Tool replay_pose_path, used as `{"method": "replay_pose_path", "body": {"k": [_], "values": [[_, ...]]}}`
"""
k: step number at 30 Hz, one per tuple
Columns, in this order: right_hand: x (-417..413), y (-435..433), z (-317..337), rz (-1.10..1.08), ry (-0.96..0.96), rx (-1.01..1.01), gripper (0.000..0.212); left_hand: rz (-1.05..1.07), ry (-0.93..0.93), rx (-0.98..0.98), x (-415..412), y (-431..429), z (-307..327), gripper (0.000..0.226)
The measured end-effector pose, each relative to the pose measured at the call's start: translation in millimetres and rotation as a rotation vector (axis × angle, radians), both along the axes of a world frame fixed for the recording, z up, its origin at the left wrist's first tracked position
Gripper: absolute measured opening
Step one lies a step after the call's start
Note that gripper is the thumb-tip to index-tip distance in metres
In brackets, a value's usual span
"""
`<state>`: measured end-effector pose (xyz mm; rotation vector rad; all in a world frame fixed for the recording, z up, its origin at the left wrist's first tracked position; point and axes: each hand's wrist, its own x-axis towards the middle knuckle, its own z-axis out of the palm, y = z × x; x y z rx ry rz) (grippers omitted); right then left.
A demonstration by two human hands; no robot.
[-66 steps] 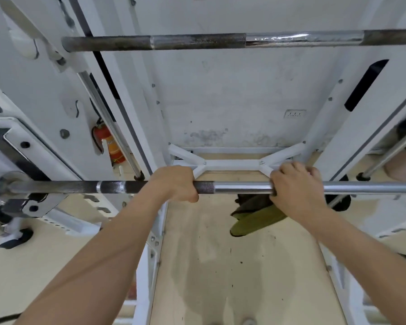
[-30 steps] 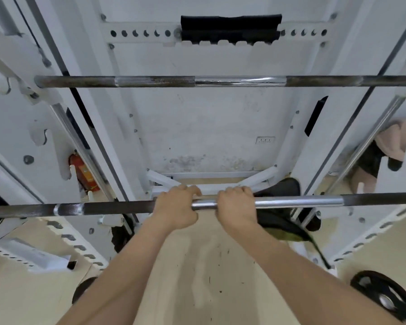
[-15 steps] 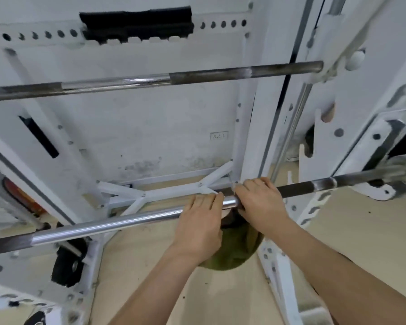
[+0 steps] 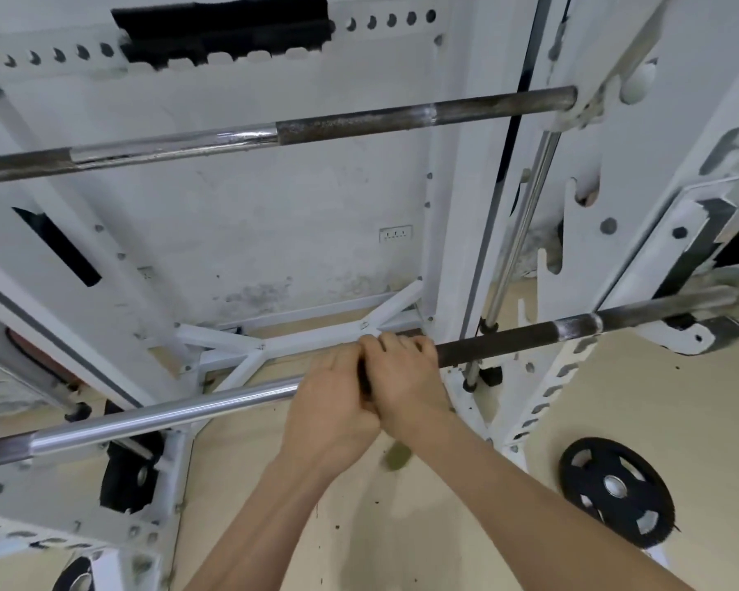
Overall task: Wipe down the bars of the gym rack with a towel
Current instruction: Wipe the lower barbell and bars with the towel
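Gym rack (image 4: 453, 206), white-framed, fills my view, its lower bar (image 4: 167, 413) slanting across beneath the rusty upper bar (image 4: 359, 121). My left hand (image 4: 329, 403) and right hand (image 4: 402, 377) touch side by side on the lower bar, fingers curled over it. A black weight plate (image 4: 615, 490) lies on the floor. A blurred olive scrap of towel (image 4: 397, 456) shows under the hands; I cannot tell which holds it.

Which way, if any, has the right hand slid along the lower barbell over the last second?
Yes. On the lower barbell, the right hand slid rightward from the shiny centre onto the dark knurling, beside the white upright.
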<state>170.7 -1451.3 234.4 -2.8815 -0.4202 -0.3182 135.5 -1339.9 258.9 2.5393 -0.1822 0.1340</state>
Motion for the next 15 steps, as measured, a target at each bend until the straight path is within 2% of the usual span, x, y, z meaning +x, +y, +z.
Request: {"method": "replay_pose_path", "body": {"k": [3, 5, 6, 9, 11, 13, 15], "values": [[-11.4, -2.6, 3.5, 0.091, 0.041, 0.15, 0.057, 0.059, -0.061, 0.202, -2.8, 28.0, -1.4, 0.049], [-24.7, -21.0, 3.1, 0.089, 0.068, 0.241, 0.07, 0.071, -0.057, 0.255, -3.0, 36.7, -2.0, 0.045], [-32.5, -30.9, 0.5, 0.018, 0.071, 0.35, 0.066, 0.065, -0.052, 0.23, -3.5, 36.1, -1.0, 0.043], [-49.0, -49.0, -9.1, -0.344, 0.038, 0.87, 0.028, 0.004, -0.058, 0.158, -3.9, 20.4, 2.3, 0.041], [-50.2, -37.8, -9.9, -0.428, 0.195, 1.115, 0.022, -0.026, -0.062, 0.144, -3.6, 11.8, 2.0, 0.04], [-49.0, -20.2, -10.4, -0.43, 0.294, 1.233, 0.027, -0.048, -0.088, 0.1, 1.7, 13.7, 2.9, 0.034], [-48.4, -8.3, -4.3, -0.465, 0.293, 1.28, 0.026, -0.079, -0.115, 0.056, 8.6, 21.0, 1.2, 0.021]]}}
